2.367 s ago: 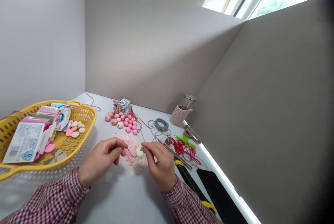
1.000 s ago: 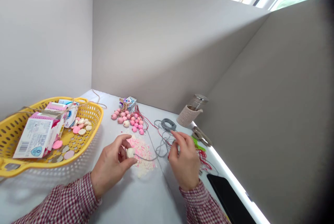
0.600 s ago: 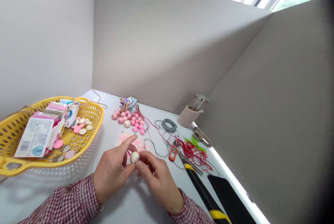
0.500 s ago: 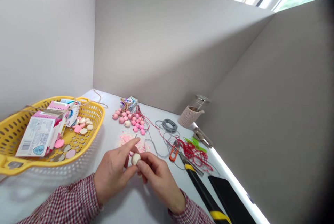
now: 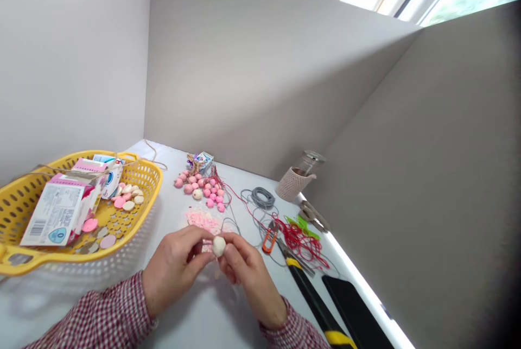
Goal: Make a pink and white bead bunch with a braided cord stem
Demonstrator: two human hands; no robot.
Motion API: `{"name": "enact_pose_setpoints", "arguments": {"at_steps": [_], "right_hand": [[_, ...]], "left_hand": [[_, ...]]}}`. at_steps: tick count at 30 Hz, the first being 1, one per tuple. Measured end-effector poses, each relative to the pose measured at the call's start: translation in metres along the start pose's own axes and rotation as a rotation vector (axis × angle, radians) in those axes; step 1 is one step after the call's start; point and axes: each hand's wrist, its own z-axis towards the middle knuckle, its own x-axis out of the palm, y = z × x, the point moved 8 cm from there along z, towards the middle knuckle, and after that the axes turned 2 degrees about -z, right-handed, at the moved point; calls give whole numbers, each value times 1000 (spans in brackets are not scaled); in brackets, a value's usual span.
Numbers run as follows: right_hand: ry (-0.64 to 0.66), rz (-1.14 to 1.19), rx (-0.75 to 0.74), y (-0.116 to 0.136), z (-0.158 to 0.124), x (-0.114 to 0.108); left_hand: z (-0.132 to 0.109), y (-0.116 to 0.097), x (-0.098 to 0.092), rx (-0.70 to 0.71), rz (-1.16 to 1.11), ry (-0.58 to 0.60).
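A small cream-white ball, uneven and faceted, is held up above the table between both hands. My right hand pinches it from the right with thumb and fingers. From the left, the curved forefinger and thumb of my left hand come up against it. Whatever else lies inside the fingers is hidden. Beyond the hands is a patch of pink and white shavings. Past that lies a cluster of pink balls with one cream ball among them, some joined to red cord.
On the left stands a yellow basket with cartons and flat discs. Rightward lie grey cord, red cord, orange snips, black-and-yellow pliers and a black phone-like slab. A covered glass jar stands behind.
My left forefinger, raised before, has bent down to the ball. The ball has shifted slightly right and turned, showing a paler side. The whole view has shifted a little.
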Motion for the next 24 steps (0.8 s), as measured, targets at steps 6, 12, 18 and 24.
{"name": "enact_pose_setpoints", "arguments": {"at_steps": [6, 12, 18, 24], "right_hand": [[-108, -334, -116, 11, 0, -12], [-309, -716, -278, 31, 0, -55], [-476, -872, -303, 31, -3, -85], [-404, -893, -475, 38, -10, -54]], "left_hand": [[2, 0, -7, -13, 5, -2], [6, 28, -31, -284, -40, -139], [6, 43, -37, -351, 88, -181], [0, 14, -38, -93, 494, -297]]}}
